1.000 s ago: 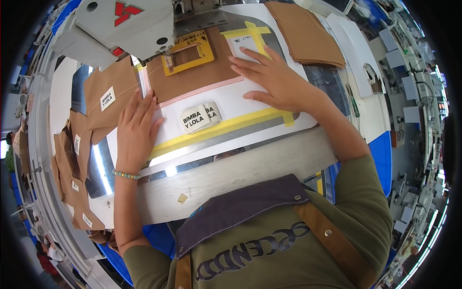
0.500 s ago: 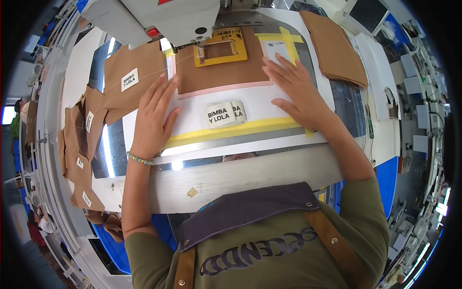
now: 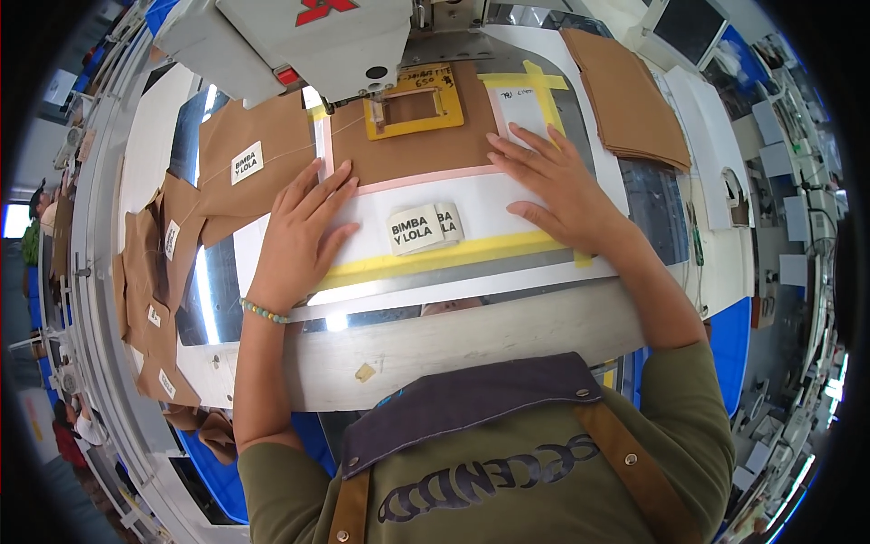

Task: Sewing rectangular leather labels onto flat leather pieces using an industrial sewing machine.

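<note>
A brown fabric panel (image 3: 417,156) lies on the white taped template (image 3: 353,198), under the sewing machine head (image 3: 317,45). On the panel's far part rests a yellow frame (image 3: 439,123) with a rectangular opening. My left hand (image 3: 304,227) lies with fingers stretched out, their tips at the panel's near left corner. My right hand (image 3: 562,195) is spread flat, its fingertips by the panel's right edge. Neither hand holds anything. Between them sits a small stack of white labels (image 3: 417,229) with dark print.
At the left, several brown pieces (image 3: 249,136) with white labels sewn on hang together by thread. A stack of brown panels (image 3: 625,100) lies at the far right, near a dark screen (image 3: 686,32). Thread snips (image 3: 697,236) rest on the right of the table.
My left hand has shifted slightly right, its fingertips now at the panel's near left corner. My right hand has moved slightly left, its fingertips now over the panel's right edge.
</note>
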A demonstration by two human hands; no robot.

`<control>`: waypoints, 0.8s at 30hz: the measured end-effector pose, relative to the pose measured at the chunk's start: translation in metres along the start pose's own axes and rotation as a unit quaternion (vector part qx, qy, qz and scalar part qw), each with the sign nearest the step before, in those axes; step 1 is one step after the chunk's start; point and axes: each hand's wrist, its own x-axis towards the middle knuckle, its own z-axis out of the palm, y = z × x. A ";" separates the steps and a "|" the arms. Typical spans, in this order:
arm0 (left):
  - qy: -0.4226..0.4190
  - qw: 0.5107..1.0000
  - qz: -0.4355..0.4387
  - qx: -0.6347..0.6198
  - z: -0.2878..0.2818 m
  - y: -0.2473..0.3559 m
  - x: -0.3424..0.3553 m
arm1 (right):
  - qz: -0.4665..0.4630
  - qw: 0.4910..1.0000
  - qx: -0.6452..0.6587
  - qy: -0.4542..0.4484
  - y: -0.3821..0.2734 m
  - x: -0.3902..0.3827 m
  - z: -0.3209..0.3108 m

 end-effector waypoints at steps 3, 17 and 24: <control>0.006 1.000 -0.003 -0.015 0.000 -0.001 0.000 | -0.003 1.000 0.011 0.011 0.001 -0.001 0.001; 0.054 0.998 0.001 -0.029 0.000 0.004 0.003 | -0.022 0.981 -0.039 0.188 0.018 -0.007 -0.036; 0.037 0.989 0.016 -0.144 -0.006 0.048 0.008 | -0.145 0.973 0.078 0.161 -0.036 0.020 -0.016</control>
